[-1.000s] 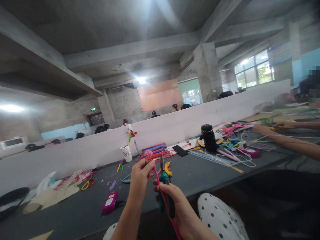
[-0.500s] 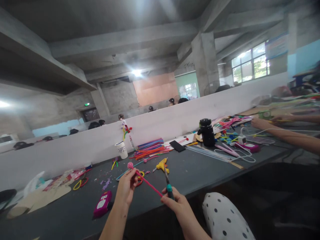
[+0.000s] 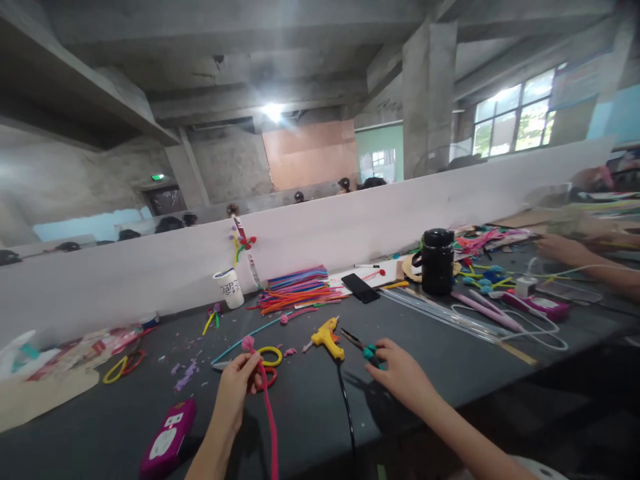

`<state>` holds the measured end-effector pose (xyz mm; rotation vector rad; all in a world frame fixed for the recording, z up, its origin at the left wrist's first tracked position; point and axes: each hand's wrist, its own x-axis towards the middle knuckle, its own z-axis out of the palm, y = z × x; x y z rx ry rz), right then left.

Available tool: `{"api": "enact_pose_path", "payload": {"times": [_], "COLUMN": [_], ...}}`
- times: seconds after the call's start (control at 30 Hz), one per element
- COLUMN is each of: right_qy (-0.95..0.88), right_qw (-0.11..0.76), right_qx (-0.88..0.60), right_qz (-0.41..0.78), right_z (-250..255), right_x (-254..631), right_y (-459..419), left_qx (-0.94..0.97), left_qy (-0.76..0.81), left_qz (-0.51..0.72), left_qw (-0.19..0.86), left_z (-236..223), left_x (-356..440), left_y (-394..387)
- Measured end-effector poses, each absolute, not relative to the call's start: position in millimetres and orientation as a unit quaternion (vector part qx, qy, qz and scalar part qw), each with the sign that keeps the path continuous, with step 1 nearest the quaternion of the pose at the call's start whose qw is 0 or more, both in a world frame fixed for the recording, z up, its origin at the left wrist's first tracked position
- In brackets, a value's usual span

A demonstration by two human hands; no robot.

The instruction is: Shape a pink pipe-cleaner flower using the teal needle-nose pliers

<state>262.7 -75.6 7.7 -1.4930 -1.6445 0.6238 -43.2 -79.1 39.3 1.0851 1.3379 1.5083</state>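
My left hand [image 3: 235, 395] is closed around a pink pipe cleaner [image 3: 269, 420] with a small curled pink tip [image 3: 247, 343], held just above the dark table [image 3: 310, 400]. My right hand [image 3: 403, 375] is stretched forward over the table, its fingers on the teal handles of a small pair of pliers [image 3: 364, 347] lying with the jaws pointing left. A yellow glue gun [image 3: 326, 335] lies between my hands, its black cord [image 3: 346, 413] running toward me. A yellow ring and a red ring [image 3: 269, 363] lie beside my left hand.
A stack of coloured pipe cleaners [image 3: 295, 290], a white paper cup [image 3: 229, 289], a black phone [image 3: 363, 287] and a black jar [image 3: 437, 261] stand along a white partition [image 3: 350, 233]. A magenta device [image 3: 167, 437] lies near left. Another person's arms [image 3: 585, 260] work at the right.
My right hand has moved forward and down, bringing the pliers to the table by the glue gun and leaving the pink pipe cleaner. My left hand has lowered with it; the view has tilted down.
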Motion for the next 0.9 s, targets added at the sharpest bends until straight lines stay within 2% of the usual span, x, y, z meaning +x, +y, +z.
{"api": "enact_pose_path", "payload": {"times": [0.13, 0.27, 0.37, 0.5, 0.6, 0.9], "right_qy": [-0.653, -0.652, -0.669, -0.660, -0.631, -0.581], "right_qw": [0.349, 0.369, 0.382, 0.324, 0.284, 0.254], "right_qx": [-0.640, -0.626, -0.569, -0.485, -0.453, -0.439], "right_qz": [0.206, 0.213, 0.289, 0.473, 0.562, 0.637], "right_z": [-2, 0, 13, 24, 20, -1], "right_x": [282, 271, 233, 167, 141, 161], "right_y": [-41, -33, -29, -12, 7, 40], "left_qx": [0.429, 0.432, 0.433, 0.434, 0.441, 0.455], "left_qy": [0.529, 0.520, 0.505, 0.489, 0.487, 0.524], "left_qz": [0.577, 0.558, 0.558, 0.564, 0.561, 0.592], "left_qw": [0.450, 0.482, 0.496, 0.504, 0.503, 0.410], "left_z": [28, 22, 23, 27, 30, 16], "left_x": [-31, -15, -3, 7, 6, -4], "left_y": [-63, -48, -38, -18, 3, 28]}}
